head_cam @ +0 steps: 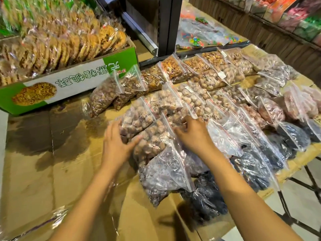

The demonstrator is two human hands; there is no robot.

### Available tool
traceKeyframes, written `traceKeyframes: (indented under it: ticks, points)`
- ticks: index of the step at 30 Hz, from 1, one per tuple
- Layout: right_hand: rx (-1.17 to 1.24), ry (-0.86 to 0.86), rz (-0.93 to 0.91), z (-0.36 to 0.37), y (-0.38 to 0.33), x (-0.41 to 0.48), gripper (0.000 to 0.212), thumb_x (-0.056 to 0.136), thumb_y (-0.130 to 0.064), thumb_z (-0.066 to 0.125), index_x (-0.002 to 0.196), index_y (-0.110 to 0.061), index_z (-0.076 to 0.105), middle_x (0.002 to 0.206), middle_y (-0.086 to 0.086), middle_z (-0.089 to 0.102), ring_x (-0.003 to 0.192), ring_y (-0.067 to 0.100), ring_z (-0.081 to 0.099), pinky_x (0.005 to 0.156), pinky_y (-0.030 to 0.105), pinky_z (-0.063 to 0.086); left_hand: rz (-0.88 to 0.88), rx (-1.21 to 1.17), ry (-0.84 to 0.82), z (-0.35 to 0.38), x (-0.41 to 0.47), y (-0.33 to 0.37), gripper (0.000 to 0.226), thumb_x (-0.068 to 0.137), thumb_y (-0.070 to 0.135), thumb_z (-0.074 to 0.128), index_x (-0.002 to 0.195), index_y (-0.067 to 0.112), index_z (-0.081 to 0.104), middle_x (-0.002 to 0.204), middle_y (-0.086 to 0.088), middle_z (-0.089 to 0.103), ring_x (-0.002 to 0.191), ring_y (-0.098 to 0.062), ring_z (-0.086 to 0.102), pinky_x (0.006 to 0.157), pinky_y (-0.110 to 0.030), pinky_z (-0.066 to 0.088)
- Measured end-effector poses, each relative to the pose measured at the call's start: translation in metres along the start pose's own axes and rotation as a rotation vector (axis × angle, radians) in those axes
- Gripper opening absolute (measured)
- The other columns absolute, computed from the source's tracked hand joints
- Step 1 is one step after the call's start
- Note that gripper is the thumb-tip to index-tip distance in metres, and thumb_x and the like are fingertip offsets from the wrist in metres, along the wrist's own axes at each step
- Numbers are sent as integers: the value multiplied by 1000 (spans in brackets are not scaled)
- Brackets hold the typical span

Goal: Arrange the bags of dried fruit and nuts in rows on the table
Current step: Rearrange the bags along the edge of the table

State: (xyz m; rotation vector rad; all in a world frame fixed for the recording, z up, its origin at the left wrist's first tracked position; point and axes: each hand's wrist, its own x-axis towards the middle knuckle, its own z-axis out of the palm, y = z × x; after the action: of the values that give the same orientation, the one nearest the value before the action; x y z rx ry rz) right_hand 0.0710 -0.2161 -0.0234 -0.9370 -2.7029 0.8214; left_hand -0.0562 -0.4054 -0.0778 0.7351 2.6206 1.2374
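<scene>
two hands [116,145] [192,133] (fingers spread wide) touch maybe two brown-fruit bags [152,136].

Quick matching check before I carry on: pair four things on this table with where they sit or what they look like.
Things:
1. green and white box
2. left hand
3. right hand
4. black fruit bags

Descriptions:
A. nearest the camera, darkest contents
B. far left, filled with wrapped round biscuits
C. fingers on the zip edge of a brown fruit bag
D. open palm against the row's left end

Pairs: 1-B, 2-D, 3-C, 4-A
</scene>
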Motion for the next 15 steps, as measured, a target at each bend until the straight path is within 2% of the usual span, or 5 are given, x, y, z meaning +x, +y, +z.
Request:
traceKeyframes:
  ticks: [5,8,10,13,15]
  points:
    - [-33,-159,48,38,-8,25,26,91,-34,57,88,-8,59,79,6,61,77,25,58,65,32,49,-40,194,-182,6,89,-18,109,64,77,54,149,16,25,151,-11,37,137,-31,36,111,-49,34]
    - [36,-157,127,50,-1,35,19,92,-30,57,86,-12,60,78,4,63,72,20,60,67,34,51,-162,232,-333,22,119,-22,105,59,81,55,140,18,37,129,-8,59,105,-28,59,82,-39,51]
    - [49,-119,147,51,3,37,16,92,-29,56,83,-17,61,75,1,66,68,17,61,61,29,47,-205,264,-350,28,129,-22,91,63,78,60,129,17,44,102,0,61,82,-22,57,63,-33,44]
    - [411,-125,187,50,0,35,15,94,-21,55,81,-15,58,68,-3,60,60,12,54,59,31,45,-214,104,-307,27,135,-29,61,71,64,68,106,20,44,82,4,62,62,-16,56,51,-30,37]
    - [672,-84,186,45,-6,33,16,95,-19,54,83,-7,55,67,0,53,61,13,48,61,31,42,-150,-15,-197,29,133,-35,49,74,54,72,98,19,46,79,8,58,66,-9,54,54,-28,37]
